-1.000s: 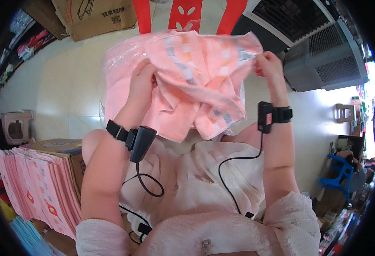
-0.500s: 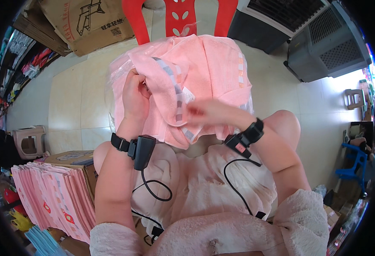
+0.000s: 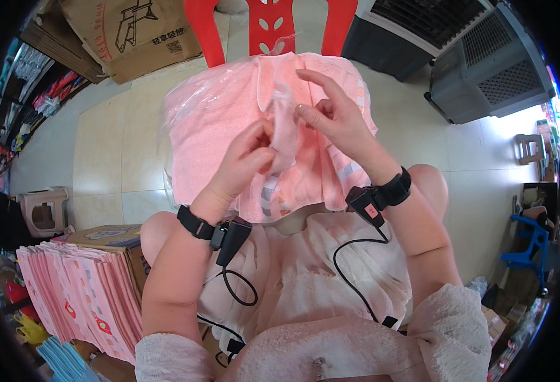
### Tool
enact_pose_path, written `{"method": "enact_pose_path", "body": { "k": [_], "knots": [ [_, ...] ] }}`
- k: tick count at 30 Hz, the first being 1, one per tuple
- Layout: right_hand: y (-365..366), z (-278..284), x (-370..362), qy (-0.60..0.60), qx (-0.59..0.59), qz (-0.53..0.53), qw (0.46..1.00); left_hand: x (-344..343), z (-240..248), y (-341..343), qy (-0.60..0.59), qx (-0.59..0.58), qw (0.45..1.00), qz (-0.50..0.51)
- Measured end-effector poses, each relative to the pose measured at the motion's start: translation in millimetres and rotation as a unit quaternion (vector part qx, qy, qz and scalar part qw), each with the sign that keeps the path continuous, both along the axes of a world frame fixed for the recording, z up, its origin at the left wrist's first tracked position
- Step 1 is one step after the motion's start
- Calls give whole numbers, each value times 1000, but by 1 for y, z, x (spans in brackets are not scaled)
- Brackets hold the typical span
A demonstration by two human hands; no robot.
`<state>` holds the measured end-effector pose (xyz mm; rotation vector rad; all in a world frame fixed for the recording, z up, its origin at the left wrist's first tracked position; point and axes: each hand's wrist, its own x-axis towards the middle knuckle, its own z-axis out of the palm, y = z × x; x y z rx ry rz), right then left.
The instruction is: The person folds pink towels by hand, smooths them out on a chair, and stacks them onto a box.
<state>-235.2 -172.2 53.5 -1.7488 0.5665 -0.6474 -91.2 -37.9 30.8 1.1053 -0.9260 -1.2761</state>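
A pink towel (image 3: 285, 137) with a pale checked band is partly lifted and folded up in front of me. My left hand (image 3: 245, 156) is closed on its raised fold, fingers pinched together. Just to the right, my right hand (image 3: 342, 121) is open, index finger stretched out and thumb close beside the fold; I cannot tell whether the thumb touches it. Below both hands lie more spread pink towels (image 3: 213, 153), with clear plastic film (image 3: 194, 95) at their upper left. They rest in front of the back of a red plastic chair (image 3: 272, 28).
Folded pink towels (image 3: 76, 286) stand in a row at lower left beside a cardboard box (image 3: 105, 234). A big carton (image 3: 133, 38) is at far left, a grey air cooler (image 3: 496, 70) at far right. Stools (image 3: 44, 213) stand at the sides. Black cables (image 3: 337, 254) hang from my wrist devices.
My left hand has moved right with the towel, turning its fold toward the middle. My right hand has moved up and right, its fingers now spread. The checked band has shifted from view on the fold.
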Motion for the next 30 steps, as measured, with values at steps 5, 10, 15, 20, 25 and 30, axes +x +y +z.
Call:
{"method": "enact_pose_path", "body": {
  "k": [5, 10, 15, 20, 25, 30],
  "knots": [
    [9, -14, 2, -10, -19, 99, 995, -12, -9, -7, 25, 43, 999, 5],
    [11, -18, 2, -7, 15, 74, 997, -10, -18, -8, -13, -4, 999, 38],
    [13, -6, -1, 2, 18, 63, 998, -8, -8, -4, -46, -28, 998, 33],
    [16, 5, 1, 30, -91, 60, 994, -6, -9, -4, -193, -53, 980, 13],
    [13, 16, -7, -1, -76, 119, 990, -9, -5, 0, -82, -29, 996, 35],
    [13, 20, -10, -16, -71, 119, 990, -8, -1, 1, -40, -57, 996, 63]
  ]
}}
